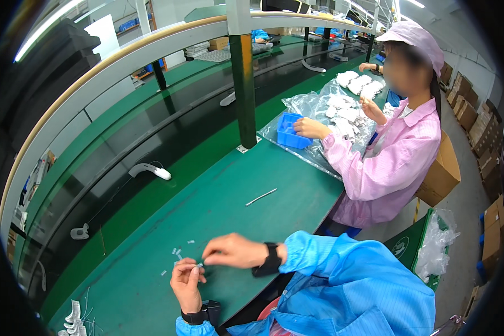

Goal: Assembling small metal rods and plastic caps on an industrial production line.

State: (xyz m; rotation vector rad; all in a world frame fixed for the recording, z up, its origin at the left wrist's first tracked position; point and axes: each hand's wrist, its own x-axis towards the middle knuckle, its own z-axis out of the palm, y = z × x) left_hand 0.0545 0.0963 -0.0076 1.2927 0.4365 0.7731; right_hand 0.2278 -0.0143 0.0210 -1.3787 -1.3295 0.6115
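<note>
Low over the green bench top (151, 238), my two hands meet. My left hand (186, 285) is closed in a pinch around a small pale piece (200, 265), too small to name. Just right of it, palm down, my right hand (232, 250) has its fingers drawn together at that same piece; what its fingertips hold is hidden. Several short whitish bits (176, 252) lie scattered on the bench beyond my left hand. Farther off rests a thin pale strip (261, 197).
A dark conveyor carries white curved parts (150, 170) behind a post (245, 92). At right, a co-worker in pink (381, 151) reaches into a blue bin (290, 131) beside white parts on plastic sheeting. More white curved pieces with wires (74, 319) sit at lower left.
</note>
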